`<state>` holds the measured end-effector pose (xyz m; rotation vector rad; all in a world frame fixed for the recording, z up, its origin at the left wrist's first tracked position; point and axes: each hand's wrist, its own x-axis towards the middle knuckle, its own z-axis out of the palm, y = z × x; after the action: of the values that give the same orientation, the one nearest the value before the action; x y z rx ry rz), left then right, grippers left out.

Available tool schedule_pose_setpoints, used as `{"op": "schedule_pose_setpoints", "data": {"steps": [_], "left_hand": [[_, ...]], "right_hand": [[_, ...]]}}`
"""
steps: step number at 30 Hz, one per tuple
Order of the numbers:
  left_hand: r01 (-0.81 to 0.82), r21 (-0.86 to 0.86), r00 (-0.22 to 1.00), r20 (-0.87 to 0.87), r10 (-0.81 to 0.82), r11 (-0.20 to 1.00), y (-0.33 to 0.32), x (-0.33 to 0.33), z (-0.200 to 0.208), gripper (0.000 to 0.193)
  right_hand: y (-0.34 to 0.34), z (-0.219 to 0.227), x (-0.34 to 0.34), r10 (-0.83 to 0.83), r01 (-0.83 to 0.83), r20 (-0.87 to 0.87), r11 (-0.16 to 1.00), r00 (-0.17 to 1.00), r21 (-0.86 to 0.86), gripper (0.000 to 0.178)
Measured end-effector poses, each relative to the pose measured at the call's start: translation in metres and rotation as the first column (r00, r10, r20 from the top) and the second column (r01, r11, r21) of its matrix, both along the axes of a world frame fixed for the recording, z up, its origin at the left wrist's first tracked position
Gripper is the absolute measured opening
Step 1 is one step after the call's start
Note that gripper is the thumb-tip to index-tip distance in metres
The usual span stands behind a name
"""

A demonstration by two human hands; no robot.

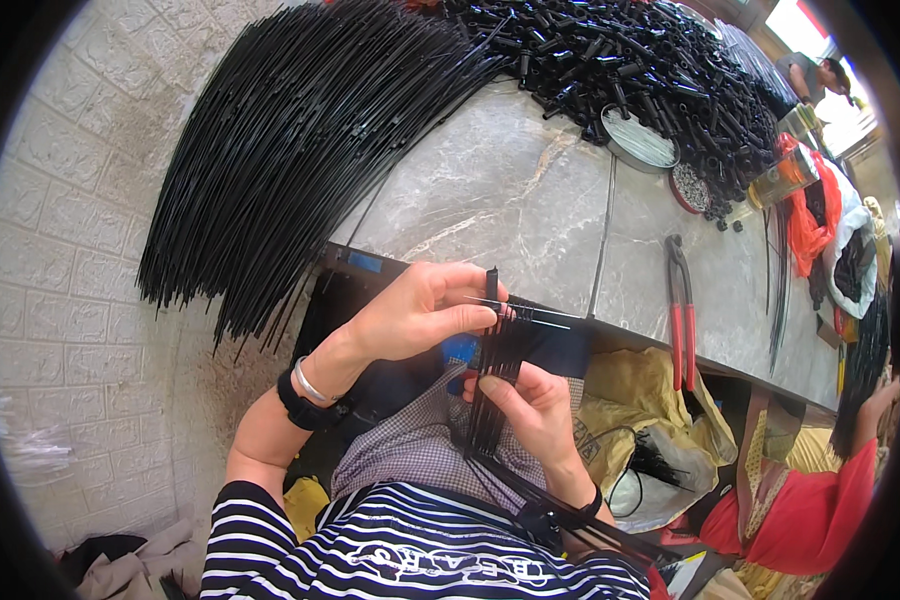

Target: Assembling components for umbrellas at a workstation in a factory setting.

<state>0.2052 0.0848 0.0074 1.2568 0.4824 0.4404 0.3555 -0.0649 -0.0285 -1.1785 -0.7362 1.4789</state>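
Observation:
My left hand (415, 315) is closed, thumb against fingers, at the top of a flat row of thin black strips (504, 345). A short black piece (492, 284) stands up at its fingertips. Thin pale rods (548, 323) run crosswise through the strips' upper part and stick out to the right. Lower down, my right hand (540, 415) pinches the same strips between thumb and fingers. Their long tails pass under the right wrist towards the lower right. Whether the left fingertips grip a strip or a rod is hard to see.
Long black strips (290, 150) cover the table's left side. Black tubular parts (610, 60) pile up at the back, beside a round tin of clear sticks (642, 138). Red-handled pliers (682, 320) lie at the front edge. Another person's red sleeve (810, 510) is at right.

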Motion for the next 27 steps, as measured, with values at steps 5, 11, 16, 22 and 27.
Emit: {"op": "schedule_pose_setpoints", "data": {"steps": [5, 11, 16, 22, 27], "left_hand": [[-0.021, 0.094, 0.999, -0.032, 0.024, 0.995, -0.003, -0.003, 0.001, 0.024], [-0.001, 0.117, 0.998, -0.061, 0.008, 0.993, -0.001, -0.007, -0.004, 0.024], [0.032, 0.073, 0.999, -0.023, -0.031, 0.997, -0.001, -0.011, -0.003, 0.023], [-0.022, -0.049, 1.000, 0.008, 0.022, 0.999, -0.003, -0.011, -0.010, 0.022], [-0.067, 0.007, 0.998, -0.002, 0.067, 0.998, -0.008, -0.016, -0.010, 0.026]], "right_hand": [[-0.001, 0.003, -0.002, 0.026, -0.027, 0.035, 0.999, 0.999, 0.022, 0.012], [0.003, 0.001, 0.004, 0.092, -0.093, -0.098, 0.996, 0.991, -0.013, 0.012], [0.008, -0.007, 0.012, 0.161, -0.172, -0.197, 0.984, 0.967, -0.036, 0.013], [0.005, -0.007, 0.007, 0.143, -0.145, -0.063, 0.989, 0.988, -0.037, 0.014], [0.005, -0.008, 0.005, 0.156, -0.156, 0.046, 0.988, 0.987, -0.018, 0.016]]}}
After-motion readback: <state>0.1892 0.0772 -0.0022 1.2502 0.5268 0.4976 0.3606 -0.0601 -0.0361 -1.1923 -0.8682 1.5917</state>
